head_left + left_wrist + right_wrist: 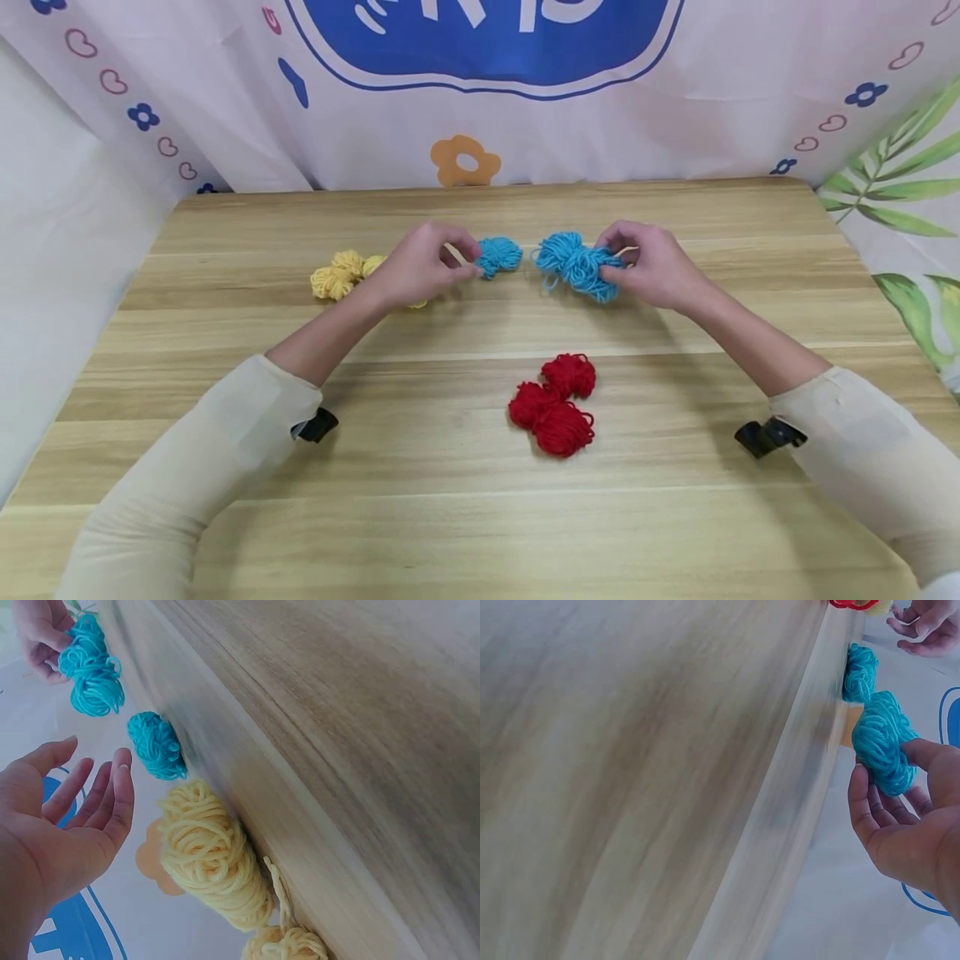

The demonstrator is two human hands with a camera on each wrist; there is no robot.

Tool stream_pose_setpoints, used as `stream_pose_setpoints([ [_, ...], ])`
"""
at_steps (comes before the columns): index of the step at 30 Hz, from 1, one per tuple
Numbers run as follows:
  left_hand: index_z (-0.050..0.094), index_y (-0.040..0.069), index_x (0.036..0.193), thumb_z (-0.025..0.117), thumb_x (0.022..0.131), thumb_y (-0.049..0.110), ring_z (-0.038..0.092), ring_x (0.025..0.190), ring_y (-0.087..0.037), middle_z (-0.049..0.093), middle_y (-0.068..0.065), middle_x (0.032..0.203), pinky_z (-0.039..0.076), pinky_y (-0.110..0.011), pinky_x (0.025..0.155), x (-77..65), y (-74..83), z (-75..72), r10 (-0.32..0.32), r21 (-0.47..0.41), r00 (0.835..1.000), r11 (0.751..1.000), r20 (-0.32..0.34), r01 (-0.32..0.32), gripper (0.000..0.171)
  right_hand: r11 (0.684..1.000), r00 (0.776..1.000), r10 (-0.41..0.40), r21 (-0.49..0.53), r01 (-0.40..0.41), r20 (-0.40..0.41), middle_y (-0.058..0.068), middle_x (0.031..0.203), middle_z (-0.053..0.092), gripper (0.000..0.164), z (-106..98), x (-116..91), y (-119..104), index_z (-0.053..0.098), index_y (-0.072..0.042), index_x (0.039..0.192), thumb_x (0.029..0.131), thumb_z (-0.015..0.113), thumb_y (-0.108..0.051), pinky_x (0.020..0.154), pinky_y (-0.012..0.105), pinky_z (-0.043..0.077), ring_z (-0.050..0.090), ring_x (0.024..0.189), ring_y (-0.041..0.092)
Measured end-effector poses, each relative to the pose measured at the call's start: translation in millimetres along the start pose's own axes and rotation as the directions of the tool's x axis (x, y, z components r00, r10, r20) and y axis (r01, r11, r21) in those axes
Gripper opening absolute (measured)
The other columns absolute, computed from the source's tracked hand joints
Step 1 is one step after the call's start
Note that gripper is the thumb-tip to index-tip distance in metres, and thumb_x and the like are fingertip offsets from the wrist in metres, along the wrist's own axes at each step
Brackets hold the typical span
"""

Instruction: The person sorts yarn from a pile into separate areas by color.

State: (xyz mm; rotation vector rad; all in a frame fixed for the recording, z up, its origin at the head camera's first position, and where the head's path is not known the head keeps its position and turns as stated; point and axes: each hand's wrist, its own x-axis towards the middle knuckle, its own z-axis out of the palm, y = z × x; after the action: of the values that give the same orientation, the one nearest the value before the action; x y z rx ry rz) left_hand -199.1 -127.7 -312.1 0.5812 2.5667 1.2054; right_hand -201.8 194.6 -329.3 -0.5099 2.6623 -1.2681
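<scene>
In the head view my right hand point(652, 262) grips a large blue yarn bundle point(573, 262) by its right end, thumb in front and fingers behind. The right wrist view shows this blue yarn bundle point(885, 739) between thumb and fingertips. A smaller blue yarn bundle point(500, 256) lies on the table to its left. Beside that one is my left hand point(427, 262), fingers loosely bent and holding nothing. In the left wrist view a gap shows between the left hand point(75, 814) and the small blue bundle point(156, 745).
Yellow yarn bundles point(337, 277) lie behind the left forearm, partly hidden by it. Several red yarn bundles point(555, 417) touch one another near the middle of the wooden table point(420, 517). A printed cloth point(375, 133) hangs along the table's back edge.
</scene>
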Motion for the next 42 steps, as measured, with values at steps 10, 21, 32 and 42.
stream_pose_setpoints([
  [10, 0.072, -0.005, 0.111, 0.074, 0.096, 0.006, 0.072, 0.089, -0.029, 0.071, -0.015, 0.106, 0.058, -0.031, 0.072, -5.3, 0.6, 1.9, 0.015, 0.017, 1.0, 1.0, 0.007, -0.015, 0.019, 1.0, 1.0, 0.024, -0.018, -0.024, -0.006, 0.024, 0.116, 0.064, 0.023, 2.6, 9.2, 4.4, 0.062, 0.008, 0.117, 0.095, 0.068, 0.004, 0.091, 0.023, 0.057, 0.064, 0.11, 0.035],
  [21, 0.072, -0.005, 0.111, 0.073, 0.096, 0.004, 0.071, 0.091, -0.028, 0.07, -0.014, 0.105, 0.059, -0.035, 0.076, -9.7, 2.3, 3.6, 0.017, 0.005, 0.999, 1.0, 0.041, -0.018, 0.018, 0.997, 0.998, 0.063, -0.038, -0.063, -0.006, 0.024, 0.116, 0.064, 0.022, 5.0, 19.7, 4.1, 0.062, 0.006, 0.117, 0.097, 0.067, 0.0, 0.096, 0.037, 0.058, 0.065, 0.109, 0.035],
  [32, 0.072, -0.005, 0.112, 0.073, 0.096, 0.004, 0.07, 0.092, -0.028, 0.071, -0.014, 0.104, 0.06, -0.036, 0.079, -11.2, 4.7, 5.8, 0.033, 0.029, 0.997, 0.999, 0.063, -0.035, 0.019, 0.995, 0.996, 0.083, -0.053, -0.083, -0.015, 0.025, 0.115, 0.064, 0.023, 7.2, 30.0, 4.1, 0.061, 0.007, 0.118, 0.097, 0.066, 0.0, 0.083, 0.025, 0.058, 0.068, 0.105, 0.038],
  [42, 0.073, -0.005, 0.112, 0.072, 0.096, 0.003, 0.071, 0.09, -0.026, 0.071, -0.014, 0.103, 0.06, -0.037, 0.08, -12.8, 6.6, 6.9, 0.073, 0.029, 0.994, 0.997, 0.086, -0.075, 0.017, 0.995, 0.996, 0.087, -0.052, -0.088, -0.02, 0.025, 0.114, 0.066, 0.019, 13.1, 39.8, 1.9, 0.062, 0.006, 0.114, 0.096, 0.066, -0.001, 0.084, 0.028, 0.058, 0.068, 0.102, 0.037],
])
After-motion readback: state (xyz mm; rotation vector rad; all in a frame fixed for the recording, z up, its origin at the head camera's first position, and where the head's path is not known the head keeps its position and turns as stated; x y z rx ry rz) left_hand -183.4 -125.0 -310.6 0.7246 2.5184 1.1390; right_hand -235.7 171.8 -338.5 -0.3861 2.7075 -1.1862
